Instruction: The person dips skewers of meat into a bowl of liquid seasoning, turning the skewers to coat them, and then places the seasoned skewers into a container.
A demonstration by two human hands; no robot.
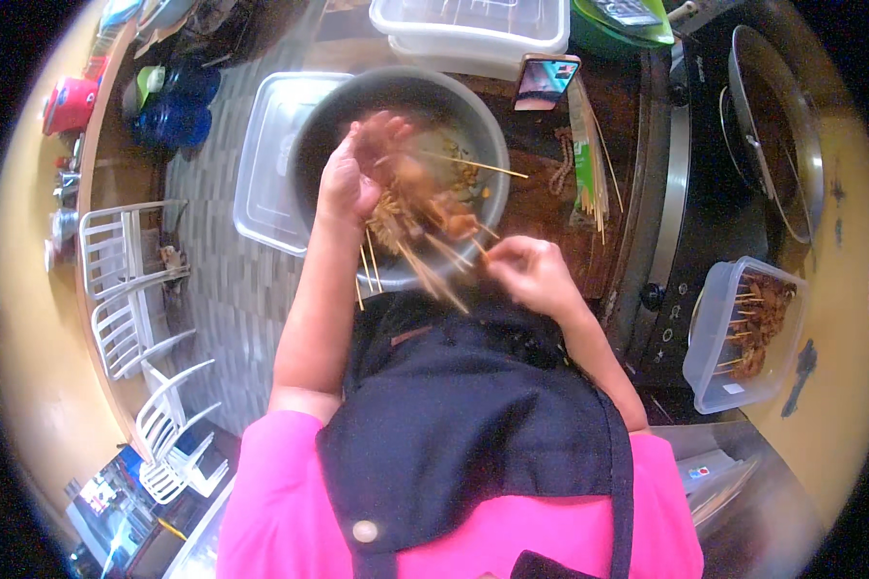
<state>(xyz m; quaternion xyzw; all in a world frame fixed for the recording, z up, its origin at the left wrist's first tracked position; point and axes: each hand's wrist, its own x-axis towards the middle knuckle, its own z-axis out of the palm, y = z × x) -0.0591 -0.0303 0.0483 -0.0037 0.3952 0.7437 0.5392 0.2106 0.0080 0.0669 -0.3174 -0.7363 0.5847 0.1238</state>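
- Closest to me, the person's dark apron (473, 405) covers a pink shirt (275, 473), with both bare forearms reaching forward from the sleeves.
- The right hand (536, 275) comes in at a slant, its elbow bent outward, thumb and fingers pinched on the near end of a skewer (483, 248); orange-brown meat (460, 226) sits at its far end, over the bowl.
- The left hand (362, 174) is well apart from the right, on a nearly straight forearm, its palm turned inward and its fingers open and loosely curled. It is blurred, and I can't tell whether anything rests in it.
- Under both, more sticks (425, 270) fan across the near side of a big grey bowl (497, 145).
- Left of the bowl, just beside it, is a clear plastic lid or box (268, 164).
- Right of it, on the brown worktop (531, 179), lies a green-and-clear packet of sticks (584, 164), near a propped phone (543, 85).
- Farther right, a clear tub (700, 357) holds skewered meat, and a wide pan (772, 125) stands beyond it.
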